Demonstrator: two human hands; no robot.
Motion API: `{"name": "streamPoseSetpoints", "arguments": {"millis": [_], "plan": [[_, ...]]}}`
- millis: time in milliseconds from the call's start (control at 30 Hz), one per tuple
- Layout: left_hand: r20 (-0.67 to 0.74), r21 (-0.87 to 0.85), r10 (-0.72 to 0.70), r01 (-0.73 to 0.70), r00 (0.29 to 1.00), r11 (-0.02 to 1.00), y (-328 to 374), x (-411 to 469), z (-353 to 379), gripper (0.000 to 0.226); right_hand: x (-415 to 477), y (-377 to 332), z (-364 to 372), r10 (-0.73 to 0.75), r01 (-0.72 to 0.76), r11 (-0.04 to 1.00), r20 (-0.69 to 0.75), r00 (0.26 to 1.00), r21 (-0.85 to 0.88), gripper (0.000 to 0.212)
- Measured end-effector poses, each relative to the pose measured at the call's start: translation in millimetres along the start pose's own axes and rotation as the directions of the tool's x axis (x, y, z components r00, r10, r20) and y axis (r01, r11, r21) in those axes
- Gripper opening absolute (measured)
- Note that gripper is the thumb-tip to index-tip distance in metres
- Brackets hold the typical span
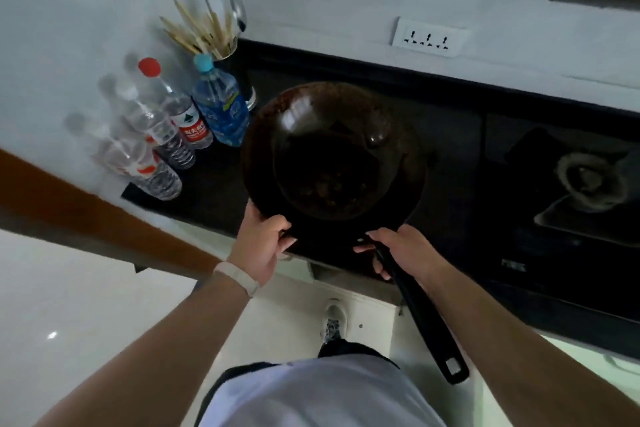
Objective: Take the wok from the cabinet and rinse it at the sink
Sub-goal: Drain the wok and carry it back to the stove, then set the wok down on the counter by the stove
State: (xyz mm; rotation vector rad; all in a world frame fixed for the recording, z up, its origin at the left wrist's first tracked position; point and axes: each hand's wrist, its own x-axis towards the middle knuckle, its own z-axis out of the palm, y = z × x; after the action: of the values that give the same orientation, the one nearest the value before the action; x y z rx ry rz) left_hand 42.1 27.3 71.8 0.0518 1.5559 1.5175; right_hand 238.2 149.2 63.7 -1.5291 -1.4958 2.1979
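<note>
A dark, round wok (332, 152) with a long black handle (420, 315) sits level over the black countertop (214, 191), between the bottles and the stove. My left hand (265, 246) grips the wok's near left rim, thumb over the edge. My right hand (401, 253) is wrapped around the handle close to the bowl; the rest of the handle points back toward my body. Brownish residue shows on the wok's inside. No sink or cabinet is in view.
Several plastic water bottles (221, 107) stand at the counter's left end beside a chopstick holder (225, 45). A gas burner (585, 184) lies to the right. A wall socket (427, 36) sits above the counter. Pale floor tiles (69, 305) spread lower left.
</note>
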Motion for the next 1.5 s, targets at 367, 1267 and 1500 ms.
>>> {"name": "streamPoseSetpoints", "arguments": {"millis": [367,1267,1500], "plan": [[0.229,0.19,-0.101,0.057,0.968,0.98,39.3,87.6,69.6,0.072,37.7,-23.1,-33.7,0.03,0.019,0.973,-0.206,0.978,0.232,0.026],[0.476,0.458,-0.351,0.113,0.806,0.882,49.1,220.8,134.5,0.065,90.8,-18.8,-20.7,0.186,0.095,0.872,-0.504,0.843,0.48,0.024],[0.451,0.487,-0.361,0.114,0.816,0.866,45.4,223.7,127.1,0.07,92.4,-15.3,-15.9,0.191,0.1,0.86,-0.498,0.846,0.5,0.024]]}}
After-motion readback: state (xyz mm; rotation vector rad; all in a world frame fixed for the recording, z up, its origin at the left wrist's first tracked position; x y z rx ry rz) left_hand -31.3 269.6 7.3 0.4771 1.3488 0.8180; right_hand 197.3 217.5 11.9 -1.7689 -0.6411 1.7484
